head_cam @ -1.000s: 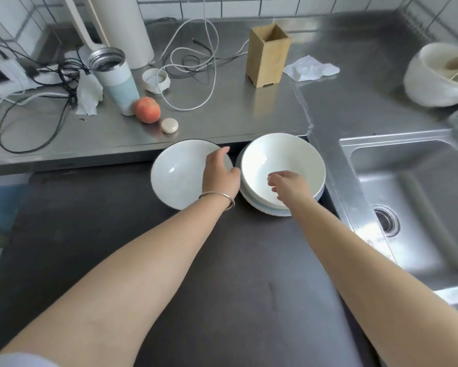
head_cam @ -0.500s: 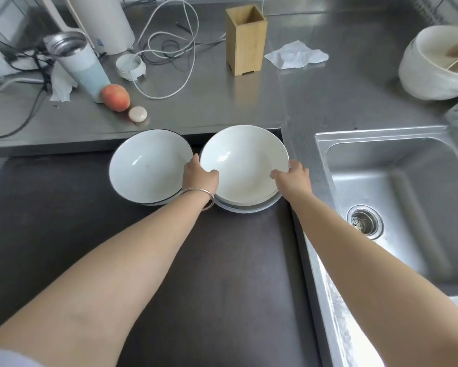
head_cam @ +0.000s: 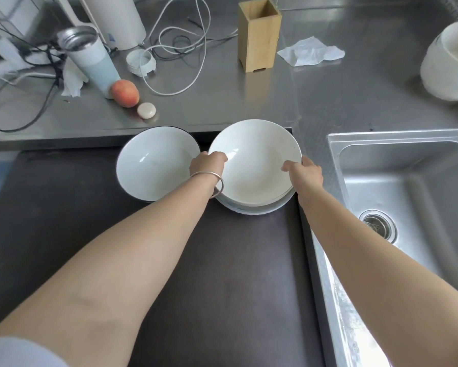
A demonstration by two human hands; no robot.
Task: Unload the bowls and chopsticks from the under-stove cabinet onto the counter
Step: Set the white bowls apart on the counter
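A stack of white bowls [head_cam: 254,165] sits at the far right of the dark stove top [head_cam: 217,274]. My left hand [head_cam: 208,165] grips the top bowl's left rim, my right hand [head_cam: 304,172] its right rim. The top bowl is tilted, slightly raised off the ones below. A single white bowl with a dark rim [head_cam: 153,165] stands just to the left, touching my left wrist. No chopsticks are visible.
Behind the stove lies the steel counter [head_cam: 222,102] with a wooden holder [head_cam: 258,35], crumpled tissue [head_cam: 311,51], peach [head_cam: 124,92], tumbler [head_cam: 90,59], lid [head_cam: 140,62] and cables. A sink [head_cam: 407,207] is on the right, a large white pot [head_cam: 450,62] beyond it.
Both hands moved from the bowls' near sides onto opposite rims of the top bowl and closed on it. The top bowl now tilts up off the stack.
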